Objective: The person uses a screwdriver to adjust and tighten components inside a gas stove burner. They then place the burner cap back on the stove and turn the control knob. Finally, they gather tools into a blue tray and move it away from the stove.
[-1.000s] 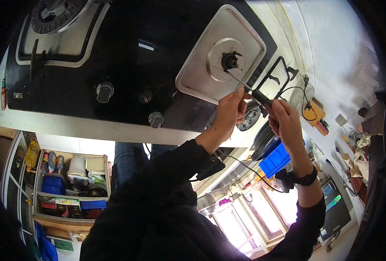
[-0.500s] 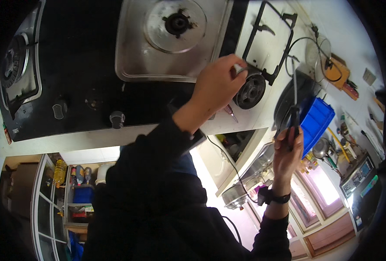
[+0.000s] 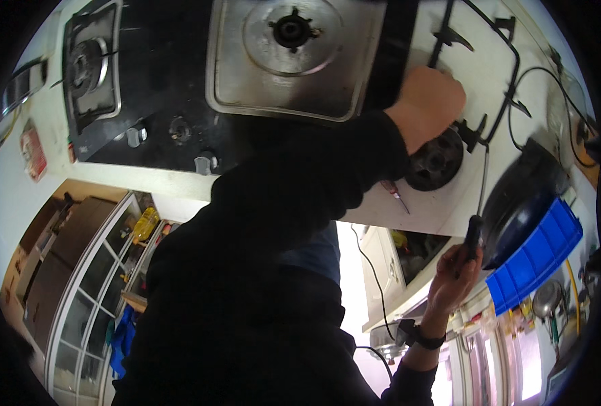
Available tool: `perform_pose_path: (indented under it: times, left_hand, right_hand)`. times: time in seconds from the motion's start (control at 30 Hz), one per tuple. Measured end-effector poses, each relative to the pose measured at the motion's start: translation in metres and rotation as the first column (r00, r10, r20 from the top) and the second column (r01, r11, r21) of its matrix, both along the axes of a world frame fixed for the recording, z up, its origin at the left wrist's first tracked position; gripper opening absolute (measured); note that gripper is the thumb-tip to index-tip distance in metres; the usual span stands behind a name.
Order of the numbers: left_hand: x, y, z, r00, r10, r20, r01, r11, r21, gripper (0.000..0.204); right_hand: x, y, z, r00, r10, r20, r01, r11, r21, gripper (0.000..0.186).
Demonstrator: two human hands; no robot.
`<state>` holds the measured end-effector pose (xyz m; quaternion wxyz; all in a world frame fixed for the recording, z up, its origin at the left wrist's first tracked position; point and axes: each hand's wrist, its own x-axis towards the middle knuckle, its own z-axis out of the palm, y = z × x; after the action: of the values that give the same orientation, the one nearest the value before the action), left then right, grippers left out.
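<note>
Taking the dark round burner piece [image 3: 442,161] as my mark, the dark-handled screwdriver [image 3: 475,229] lies to its right, long axis running away from me, its tip up by a corner of the black pan support [image 3: 514,76] (touching or just apart, I can't tell). My right hand [image 3: 455,277] is wrapped around that handle, right of the burner piece and closer to my body. My left hand [image 3: 432,101] is curled at the burner piece's far side, nearer to it than my right; its fingers are hidden, so I can't tell whether they hold anything. The steel drip plate [image 3: 243,91] sits beyond the burner piece, leftward.
</note>
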<state>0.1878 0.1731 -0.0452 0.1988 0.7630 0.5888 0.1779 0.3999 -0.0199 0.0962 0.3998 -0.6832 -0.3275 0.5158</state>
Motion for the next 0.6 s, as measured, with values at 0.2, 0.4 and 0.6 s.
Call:
perform_pose_path:
  times: [0.2, 0.4, 0.6]
  left_hand:
    - [-0.007, -0.002, 0.009, 0.993, 0.012, 0.115, -0.015, 1.000, 0.022, 0.007]
    - [-0.041, -0.042, 0.043, 0.494, 0.378, 0.783, -0.193, 0.926, -0.325, 0.014]
    - [-0.064, -0.089, 0.053, -0.231, 0.685, 0.691, -0.141, 0.679, -0.721, 0.018]
  right_hand:
    - [0.007, 0.017, -0.006, 0.996, -0.057, 0.062, 0.060, 0.997, -0.040, 0.056]
    - [-0.007, 0.043, 0.003, 0.985, 0.146, 0.096, -0.152, 0.987, 0.058, 0.056]
    - [-0.038, 0.067, 0.007, 0.950, 0.307, 0.060, -0.308, 0.951, 0.008, 0.044]
